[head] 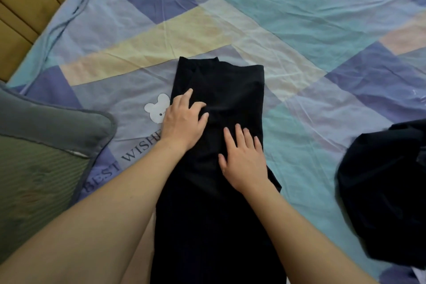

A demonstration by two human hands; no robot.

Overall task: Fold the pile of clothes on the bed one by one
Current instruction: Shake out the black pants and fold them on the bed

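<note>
Fingers of both hands lie straight and slightly spread, flat on a long black fabric garment [216, 191] that runs up the middle of the bed from the near edge of the view. Neither hand grasps anything; both press palm-down on the cloth. The right hand [244, 159] sits nearer, on the garment's right half, fingertips pointing away. The left hand [184, 120] lies a little farther on, at the garment's left edge, with its fingers angled toward the right. Both forearms are bare.

To the left, near the left arm, a grey-edged green striped cushion [41, 157] rests on the bed. At the right edge lies a crumpled dark heap of clothes [387, 193], well apart from the flat garment. Beneath everything spreads a patchwork bedsheet in blue, teal, purple and pale yellow [299, 30], printed with a white bear face [156, 107] just left of the left hand. Beyond the bed's far left corner is a tan panelled wooden surface [25, 2].
</note>
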